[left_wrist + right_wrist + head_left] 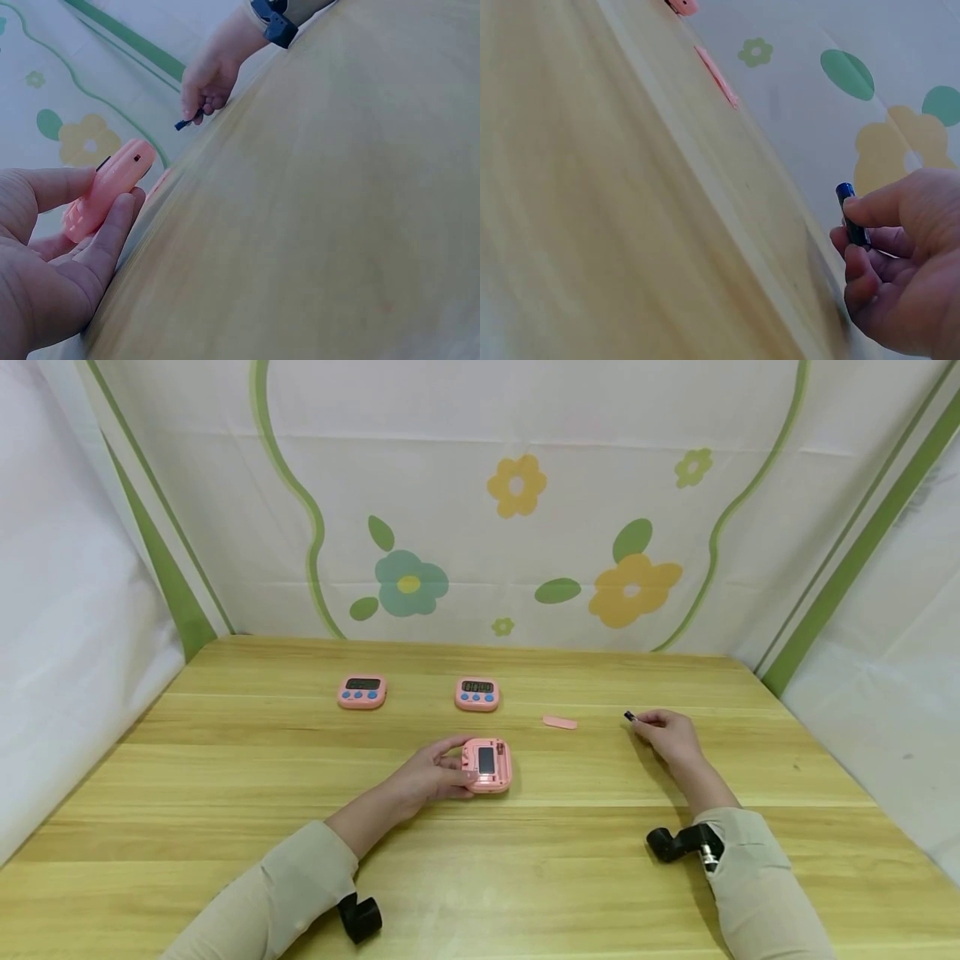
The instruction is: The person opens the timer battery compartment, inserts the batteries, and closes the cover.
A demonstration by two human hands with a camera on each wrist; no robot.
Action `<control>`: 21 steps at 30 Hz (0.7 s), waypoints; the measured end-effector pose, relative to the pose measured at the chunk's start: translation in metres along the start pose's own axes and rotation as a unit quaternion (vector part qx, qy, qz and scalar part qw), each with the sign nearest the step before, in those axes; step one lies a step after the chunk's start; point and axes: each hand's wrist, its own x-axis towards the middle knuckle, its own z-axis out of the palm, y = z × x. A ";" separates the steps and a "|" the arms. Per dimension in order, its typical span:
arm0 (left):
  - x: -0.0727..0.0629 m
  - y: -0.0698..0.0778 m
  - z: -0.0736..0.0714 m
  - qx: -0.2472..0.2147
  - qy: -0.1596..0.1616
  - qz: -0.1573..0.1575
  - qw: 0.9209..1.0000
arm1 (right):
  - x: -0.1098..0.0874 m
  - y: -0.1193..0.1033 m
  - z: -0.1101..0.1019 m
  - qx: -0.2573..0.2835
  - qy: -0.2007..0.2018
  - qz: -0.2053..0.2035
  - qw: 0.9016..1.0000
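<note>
My left hand (429,779) grips a pink digital timer (501,768) by its left side, thumb on the face toward me. Its back is turned up, showing a dark rectangle and an uncovered battery slot along the right edge. In the left wrist view the timer (112,187) appears edge-on between thumb and fingers. Off to the right, my right hand (670,739) pinches a small dark battery (630,716) between thumb and fingers. The right wrist view shows the battery (846,196) with a blue end, poking out past the thumb.
A flat pink battery cover (560,722) lies on the wooden table (480,877) between the hands. Two more pink timers with blue buttons stand farther back, a left timer (362,692) and a middle timer (477,693). Behind them hangs a flower-printed curtain (450,485).
</note>
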 end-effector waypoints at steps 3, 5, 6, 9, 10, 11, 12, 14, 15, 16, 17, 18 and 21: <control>0.000 0.000 0.000 0.001 -0.002 0.001 1.000 | -0.002 -0.006 0.003 0.044 -0.022 -0.011 0.999; 0.001 0.000 0.000 0.000 -0.002 0.001 1.000 | -0.003 -0.009 0.006 0.079 -0.042 -0.016 0.996; 0.001 -0.001 0.000 -0.001 -0.002 0.001 1.000 | -0.003 -0.011 0.008 0.094 -0.051 -0.019 0.994; 0.001 -0.001 0.000 -0.005 -0.002 0.002 1.000 | -0.004 -0.017 0.013 0.131 -0.078 -0.024 0.988; 0.001 -0.001 0.000 -0.005 -0.002 0.002 1.000 | -0.005 -0.018 0.014 0.139 -0.085 -0.026 0.986; 0.002 -0.001 0.000 -0.007 -0.002 0.002 1.000 | -0.005 -0.020 0.016 0.145 -0.095 -0.029 0.984; 0.002 -0.001 0.000 -0.008 -0.002 0.003 1.000 | -0.006 -0.022 0.017 0.150 -0.102 -0.029 0.983; 0.002 -0.001 0.000 -0.008 -0.001 0.003 1.000 | -0.007 -0.025 0.020 0.163 -0.120 -0.030 0.979; 0.002 -0.002 0.000 -0.009 -0.001 0.002 1.000 | -0.008 -0.027 0.021 0.168 -0.130 -0.030 0.977; 0.002 -0.002 0.000 -0.009 0.000 0.002 1.000 | -0.008 -0.028 0.023 0.178 -0.138 -0.027 0.974; 0.002 -0.002 0.000 -0.009 0.000 0.001 1.000 | -0.009 -0.029 0.024 0.188 -0.148 -0.025 0.971; 0.002 -0.002 0.000 -0.009 0.001 0.001 1.000 | -0.010 -0.030 0.025 0.196 -0.154 -0.024 0.968; 0.002 -0.001 0.000 -0.008 0.002 -0.001 1.000 | -0.012 -0.034 0.029 0.218 -0.174 -0.021 0.960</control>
